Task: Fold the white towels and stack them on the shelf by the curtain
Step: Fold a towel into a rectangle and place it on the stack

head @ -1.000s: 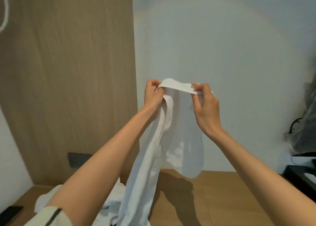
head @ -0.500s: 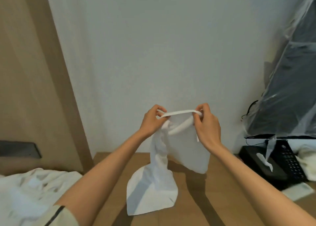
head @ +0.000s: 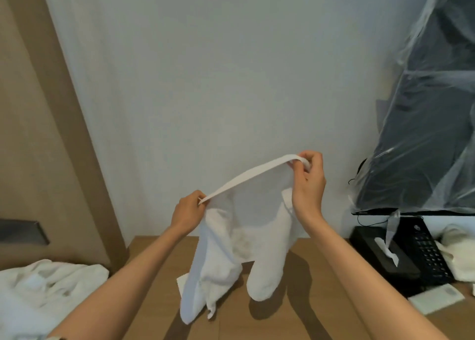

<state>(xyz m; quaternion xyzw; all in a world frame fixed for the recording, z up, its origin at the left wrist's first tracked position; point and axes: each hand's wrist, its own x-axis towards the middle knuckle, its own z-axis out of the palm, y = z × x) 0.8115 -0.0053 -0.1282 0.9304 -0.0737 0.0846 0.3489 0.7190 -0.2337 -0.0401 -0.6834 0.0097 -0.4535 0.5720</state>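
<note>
A white towel hangs in the air over the wooden table, its lower ends drooping down to the tabletop. My left hand pinches the towel's top hem at the left. My right hand, higher and further right, grips the other end of the same hem, which is stretched taut between them. A heap of more white towels lies at the lower left.
A black telephone and a black tissue box sit at the table's right. Above them stands a dark screen wrapped in clear plastic. A white card lies near the phone. A wooden panel runs along the left.
My hands have moved apart, the right one rising and going right, so the hem is now stretched out long. The towel's lower end has lifted and hangs bunched rather than spread on the table.
</note>
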